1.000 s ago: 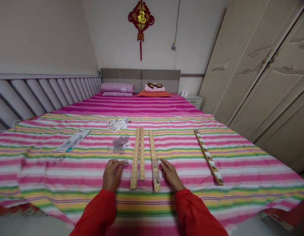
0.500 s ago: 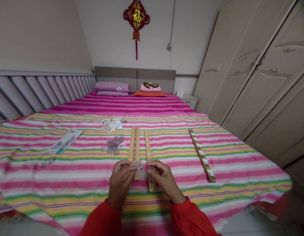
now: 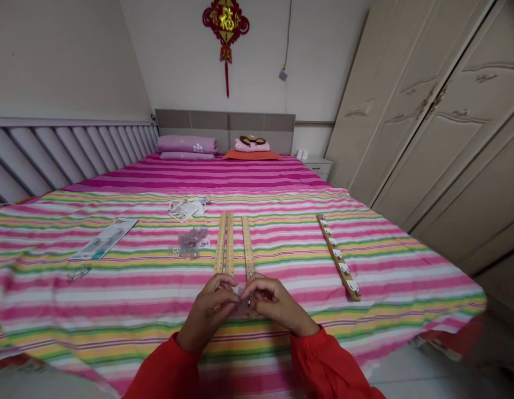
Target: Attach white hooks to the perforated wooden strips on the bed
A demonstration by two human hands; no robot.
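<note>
The fingers of the left hand (image 3: 209, 316) and right hand (image 3: 277, 306) close in narrow pinches on a small translucent plastic piece (image 3: 241, 291), mostly hidden, just past them lie three pale perforated wooden strips (image 3: 247, 246). Firm pinches, held low over the striped pink bedsheet (image 3: 116, 293), would best stop it slipping.

Home bedroom, standing here looking at it. Big double bed (image 3: 257, 177) with a pink striped sheet (image 3: 406, 288), two pillows (image 3: 186, 144) and a grey padded headboard (image 3: 226, 124). Bedside cabinet (image 3: 317, 168) just beside it. Cream panelled wardrobe (image 3: 423, 122) along the right wall. Red Chinese knot hanging (image 3: 226, 22) above the bed.
</note>
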